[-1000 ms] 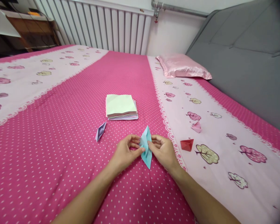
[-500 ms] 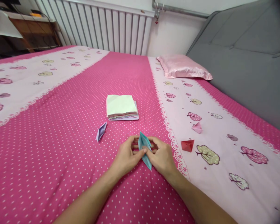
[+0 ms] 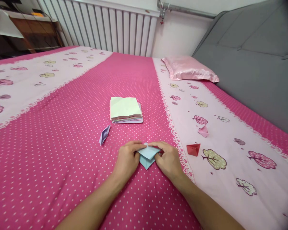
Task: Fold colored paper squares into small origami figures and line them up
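A light blue folded paper piece (image 3: 147, 156) lies between both of my hands on the pink dotted bedspread (image 3: 62, 153). My left hand (image 3: 127, 159) pinches its left side and my right hand (image 3: 168, 160) pinches its right side, fingers curled on the paper. The piece looks spread into a short wide diamond shape. Beyond my hands lies a stack of coloured square papers (image 3: 125, 110) with a pale yellow sheet on top. A small purple folded paper piece (image 3: 104, 134) rests left of my hands.
A red folded paper piece (image 3: 193, 149) and a pink one (image 3: 203, 131) sit on the pale patterned strip to my right. A pink satin pillow (image 3: 189, 69) lies by the grey headboard (image 3: 254, 60). A white radiator (image 3: 105, 25) stands behind the bed.
The blue paper went from a tall upright narrow shape to a short wide one, pulled apart sideways between my hands, which moved slightly nearer to me.
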Demonstrator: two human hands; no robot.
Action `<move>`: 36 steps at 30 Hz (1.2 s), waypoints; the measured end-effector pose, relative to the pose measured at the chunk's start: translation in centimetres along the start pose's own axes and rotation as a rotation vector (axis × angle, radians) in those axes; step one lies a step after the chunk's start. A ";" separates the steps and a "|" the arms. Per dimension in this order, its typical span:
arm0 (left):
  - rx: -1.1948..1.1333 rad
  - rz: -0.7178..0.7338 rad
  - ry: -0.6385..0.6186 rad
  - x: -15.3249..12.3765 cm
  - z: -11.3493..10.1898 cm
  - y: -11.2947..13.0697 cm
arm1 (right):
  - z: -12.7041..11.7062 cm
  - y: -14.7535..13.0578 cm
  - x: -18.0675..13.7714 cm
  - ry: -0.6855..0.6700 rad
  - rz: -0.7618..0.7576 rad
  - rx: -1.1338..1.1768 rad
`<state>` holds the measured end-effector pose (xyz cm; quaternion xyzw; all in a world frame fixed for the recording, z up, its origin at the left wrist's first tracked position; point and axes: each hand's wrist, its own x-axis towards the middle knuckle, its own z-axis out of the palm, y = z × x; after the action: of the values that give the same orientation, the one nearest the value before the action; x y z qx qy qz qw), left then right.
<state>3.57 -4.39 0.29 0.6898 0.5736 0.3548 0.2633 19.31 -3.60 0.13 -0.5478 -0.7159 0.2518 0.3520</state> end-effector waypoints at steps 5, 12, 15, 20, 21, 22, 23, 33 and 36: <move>0.103 0.018 -0.086 0.3 -0.4 -0.2 | 0.0 0.1 0.0 -0.094 -0.027 -0.150; 0.255 0.142 -0.304 0.3 -2.1 -0.1 | -1.9 -0.3 0.1 -0.372 -0.221 -0.314; 0.254 0.212 -0.425 0.3 -3.0 -0.2 | -3.4 -0.5 -0.1 -0.567 -0.266 -0.324; 0.224 0.208 -0.452 0.7 -2.8 -0.4 | -3.1 -0.5 -0.7 -0.679 -0.185 -0.312; 0.240 0.223 -0.435 0.7 -2.4 -0.4 | -2.6 -0.4 -0.8 -0.660 -0.171 -0.325; 0.266 0.247 -0.422 0.6 -2.0 -0.5 | -2.1 -0.3 -0.9 -0.634 -0.156 -0.348; 0.300 0.269 -0.415 0.4 -1.6 -0.6 | -1.5 -0.2 -1.0 -0.607 -0.142 -0.378; 0.650 0.280 -0.490 -1.4 -0.2 -1.1 | 0.2 0.2 -1.5 -0.533 -0.169 -0.596; 0.702 0.234 -0.484 -1.4 -0.1 -0.7 | 0.3 0.2 -1.7 -0.534 -0.158 -0.625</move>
<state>2.95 -5.67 -0.48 0.8609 0.4992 -0.0058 0.0980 19.49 -5.15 -0.57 -0.4872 -0.8638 0.1279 -0.0108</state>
